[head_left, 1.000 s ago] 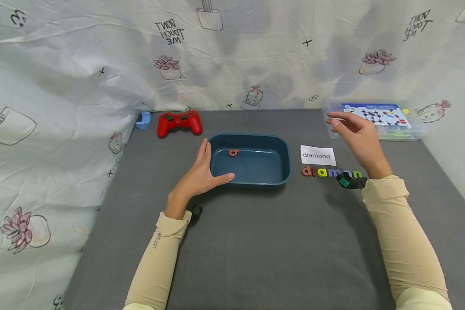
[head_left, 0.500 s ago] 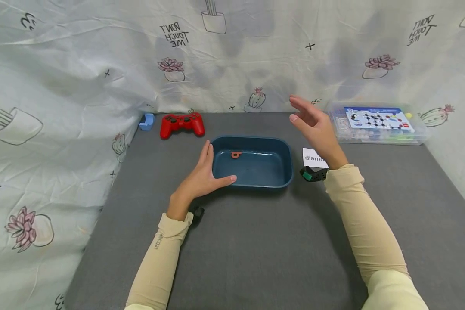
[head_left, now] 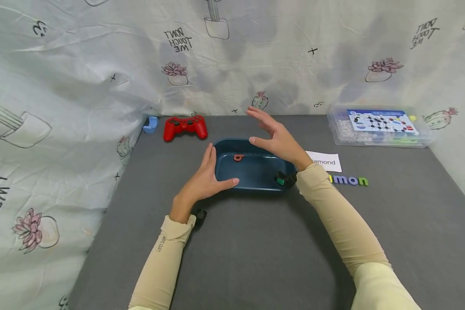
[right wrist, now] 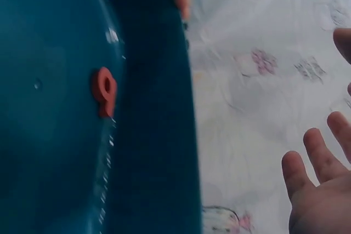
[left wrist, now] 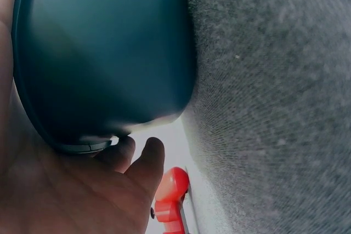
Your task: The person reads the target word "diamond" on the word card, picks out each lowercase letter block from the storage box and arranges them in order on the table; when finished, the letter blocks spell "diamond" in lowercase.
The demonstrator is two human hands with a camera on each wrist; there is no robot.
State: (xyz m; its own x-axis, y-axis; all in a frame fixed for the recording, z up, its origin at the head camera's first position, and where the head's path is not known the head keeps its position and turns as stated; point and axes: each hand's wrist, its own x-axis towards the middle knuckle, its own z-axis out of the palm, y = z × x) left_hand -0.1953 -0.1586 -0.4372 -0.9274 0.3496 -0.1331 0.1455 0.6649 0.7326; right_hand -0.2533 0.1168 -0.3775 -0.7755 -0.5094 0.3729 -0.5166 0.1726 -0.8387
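A dark blue rectangular bin [head_left: 252, 173] stands on the table. Inside it lies a small orange-red plastic letter [head_left: 238, 158], close to the wall in the right wrist view. My left hand [head_left: 203, 183] rests against the bin's left end, fingers fairly straight along the outside and thumb over the front rim. Above the bin's right half, my right hand [head_left: 280, 140] is held with spread fingers and nothing in them. To the right lie coloured plastic letters [head_left: 352, 181], reading "mon" plus a partly covered one. A card [head_left: 327, 162] ending in "amond" lies behind them, its left part covered.
Behind the bin at left is a red game controller [head_left: 185, 128], with a small blue block-like object [head_left: 150, 125] beside it. A clear plastic case [head_left: 379, 137] with a printed label stands at the back right. A printed cloth [head_left: 294, 60] hangs behind the table.
My right hand has moved left, from above the letters and near the plastic case to over the bin. My left hand keeps its place at the bin. The head view has shifted slightly.
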